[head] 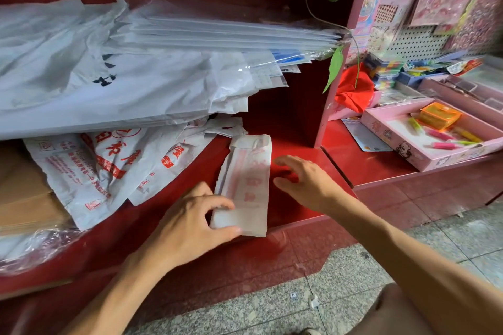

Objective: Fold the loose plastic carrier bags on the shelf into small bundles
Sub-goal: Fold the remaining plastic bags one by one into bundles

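A white carrier bag with red print, folded into a long narrow strip (246, 179), lies on the red shelf (296, 130) near its front edge. My left hand (187, 223) pinches the strip's near end, which is turned up into a small fold. My right hand (304, 182) hovers just right of the strip with its fingers spread, holding nothing. To the left lie loose white bags with red print (109, 168), spread flat and overlapping.
A tall stack of white and clear plastic bags (136, 76) fills the shelf's left and back. Brown cardboard (21, 193) sits at far left. A pink tray (408, 155) of small toys stands on the lower ledge at right, below a pegboard display.
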Motion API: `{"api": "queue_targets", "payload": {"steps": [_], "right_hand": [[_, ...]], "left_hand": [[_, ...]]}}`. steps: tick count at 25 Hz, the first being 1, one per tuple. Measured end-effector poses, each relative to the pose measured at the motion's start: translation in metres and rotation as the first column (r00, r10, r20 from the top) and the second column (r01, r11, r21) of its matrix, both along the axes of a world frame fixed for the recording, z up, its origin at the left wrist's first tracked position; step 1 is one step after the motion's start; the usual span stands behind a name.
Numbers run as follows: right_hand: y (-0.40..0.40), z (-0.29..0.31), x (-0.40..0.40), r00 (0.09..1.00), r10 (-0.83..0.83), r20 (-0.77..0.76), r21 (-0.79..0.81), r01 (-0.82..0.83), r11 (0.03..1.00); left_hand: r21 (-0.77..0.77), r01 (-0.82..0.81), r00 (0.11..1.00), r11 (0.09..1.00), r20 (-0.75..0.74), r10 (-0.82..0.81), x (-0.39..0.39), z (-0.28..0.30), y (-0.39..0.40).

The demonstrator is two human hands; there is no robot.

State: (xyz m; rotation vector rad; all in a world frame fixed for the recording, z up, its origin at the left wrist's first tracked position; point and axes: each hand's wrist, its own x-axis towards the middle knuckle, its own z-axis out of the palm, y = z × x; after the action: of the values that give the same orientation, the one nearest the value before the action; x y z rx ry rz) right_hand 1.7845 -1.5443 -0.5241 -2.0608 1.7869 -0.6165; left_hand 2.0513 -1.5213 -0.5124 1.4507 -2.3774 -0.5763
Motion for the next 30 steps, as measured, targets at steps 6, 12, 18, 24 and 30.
{"api": "queue_targets", "payload": {"steps": [6, 12, 18, 24, 30], "right_hand": [[0.012, 0.011, 0.013, 0.976, 0.161, -0.150, -0.062, -0.171, 0.983], [0.048, 0.004, 0.021, 0.891, 0.355, -0.284, -0.027, -0.377, 0.926], [0.034, 0.008, 0.010, 0.965, 0.025, 0.259, 0.040, -0.037, 0.999], [0.026, 0.004, 0.031, 0.987, -0.119, -0.106, -0.110, 0.108, 0.988], [0.038, 0.010, 0.028, 0.884, 0.265, -0.384, 0.041, -0.270, 0.962]], "left_hand": [[-0.135, 0.303, 0.943, 0.944, 0.183, -0.277, -0.009, -0.023, 0.000], [-0.197, 0.129, 0.967, 0.972, -0.192, -0.167, -0.017, -0.018, 0.002], [0.092, -0.166, 0.912, 0.982, -0.366, 0.188, -0.019, -0.019, -0.004], [-0.162, -0.234, 0.950, 0.959, -0.248, 0.190, -0.024, -0.028, -0.009], [-0.178, 0.103, 0.991, 0.979, 0.099, -0.086, -0.015, -0.025, -0.008]]}}
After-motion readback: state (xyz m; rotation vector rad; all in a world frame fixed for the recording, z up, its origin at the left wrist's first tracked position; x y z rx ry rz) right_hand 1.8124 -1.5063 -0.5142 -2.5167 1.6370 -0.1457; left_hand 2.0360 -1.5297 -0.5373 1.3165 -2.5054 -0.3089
